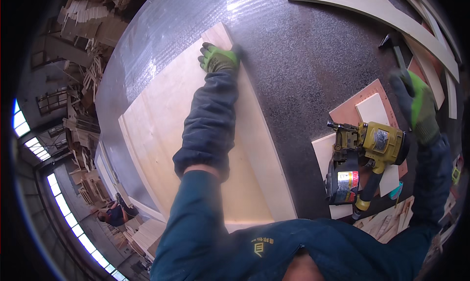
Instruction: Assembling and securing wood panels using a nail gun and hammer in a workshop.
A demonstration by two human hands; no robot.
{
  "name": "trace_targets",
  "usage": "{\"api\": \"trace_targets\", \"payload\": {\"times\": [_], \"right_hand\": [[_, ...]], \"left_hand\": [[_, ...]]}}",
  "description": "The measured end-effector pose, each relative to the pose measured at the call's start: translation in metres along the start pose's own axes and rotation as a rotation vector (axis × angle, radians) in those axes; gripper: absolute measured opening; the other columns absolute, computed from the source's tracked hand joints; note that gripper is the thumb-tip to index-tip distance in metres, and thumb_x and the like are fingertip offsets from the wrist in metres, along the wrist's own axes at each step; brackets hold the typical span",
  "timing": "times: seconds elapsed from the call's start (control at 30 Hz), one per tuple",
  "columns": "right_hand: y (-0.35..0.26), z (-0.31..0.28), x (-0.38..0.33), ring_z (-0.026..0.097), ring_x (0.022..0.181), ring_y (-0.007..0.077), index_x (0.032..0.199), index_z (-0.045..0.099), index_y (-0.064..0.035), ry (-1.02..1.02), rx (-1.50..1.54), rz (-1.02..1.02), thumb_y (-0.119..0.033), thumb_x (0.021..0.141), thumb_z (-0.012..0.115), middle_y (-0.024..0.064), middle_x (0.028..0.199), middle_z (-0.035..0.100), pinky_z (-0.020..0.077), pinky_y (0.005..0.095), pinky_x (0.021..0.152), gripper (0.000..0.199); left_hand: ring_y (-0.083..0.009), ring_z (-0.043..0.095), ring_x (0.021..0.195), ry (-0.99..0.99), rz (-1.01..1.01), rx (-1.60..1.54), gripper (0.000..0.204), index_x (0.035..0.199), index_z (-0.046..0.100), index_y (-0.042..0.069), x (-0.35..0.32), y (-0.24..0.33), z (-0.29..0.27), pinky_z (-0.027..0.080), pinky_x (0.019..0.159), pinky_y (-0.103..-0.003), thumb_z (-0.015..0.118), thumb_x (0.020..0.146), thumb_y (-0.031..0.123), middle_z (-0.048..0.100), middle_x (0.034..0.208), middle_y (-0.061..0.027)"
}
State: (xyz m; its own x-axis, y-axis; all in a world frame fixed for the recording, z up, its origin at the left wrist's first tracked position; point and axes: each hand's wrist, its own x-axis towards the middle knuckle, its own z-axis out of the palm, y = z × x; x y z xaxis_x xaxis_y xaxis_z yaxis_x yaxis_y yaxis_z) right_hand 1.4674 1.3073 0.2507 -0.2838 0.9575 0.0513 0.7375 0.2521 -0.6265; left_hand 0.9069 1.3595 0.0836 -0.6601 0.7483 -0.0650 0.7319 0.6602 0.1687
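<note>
Dark speckled workbench (303, 60) filling frame centre. Left hand (218, 58) lying flat, fingers spread, pressing pale board (166, 134). Right hand (416, 104), upper right, reaching over wood pieces (373, 109), grip unclear. Yellow nail gun (367, 153) resting unused; no fastening visible yet.

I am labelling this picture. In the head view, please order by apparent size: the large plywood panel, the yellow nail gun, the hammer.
1. Large plywood panel, under the left hand.
2. Yellow nail gun.
3. Hammer, partly hidden by the right hand, so its full size is unsure.
</note>
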Motion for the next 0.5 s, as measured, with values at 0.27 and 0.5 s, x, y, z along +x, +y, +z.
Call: {"api": "trace_targets", "payload": {"times": [0.27, 0.5], "right_hand": [[0.054, -0.039, -0.358, 0.076, 0.083, 0.012, 0.132, 0.088, -0.0008, -0.35, 0.382, 1.141, -0.047, 0.129, 0.071, -0.0007, 0.096, 0.083, 0.0606, 0.032, 0.075, 0.049], [0.047, 0.084, -0.342, 0.087, 0.105, 0.0248, 0.165, 0.068, -0.0011, -0.172, 1.201, 0.919, -0.058, 0.131, 0.06, 0.0121, 0.131, 0.087, 0.0724, 0.046, 0.094, 0.067]], "left_hand": [[-0.0597, 0.034, 0.181, -0.078, 0.007, -0.004, 0.145, 0.194, 0.03, -0.009, -0.003, -0.01, 0.021, 0.024, 0.15, -0.066, 0.061, 0.103, 0.1, 0.04, 0.196, -0.0327], [-0.0494, 0.061, 0.158, 0.124, 0.058, 0.046, 0.109, 0.184, 0.048, -0.009, 0.003, -0.031, 0.042, 0.044, 0.136, -0.061, 0.051, 0.12, 0.078, 0.064, 0.176, -0.0262]]}}
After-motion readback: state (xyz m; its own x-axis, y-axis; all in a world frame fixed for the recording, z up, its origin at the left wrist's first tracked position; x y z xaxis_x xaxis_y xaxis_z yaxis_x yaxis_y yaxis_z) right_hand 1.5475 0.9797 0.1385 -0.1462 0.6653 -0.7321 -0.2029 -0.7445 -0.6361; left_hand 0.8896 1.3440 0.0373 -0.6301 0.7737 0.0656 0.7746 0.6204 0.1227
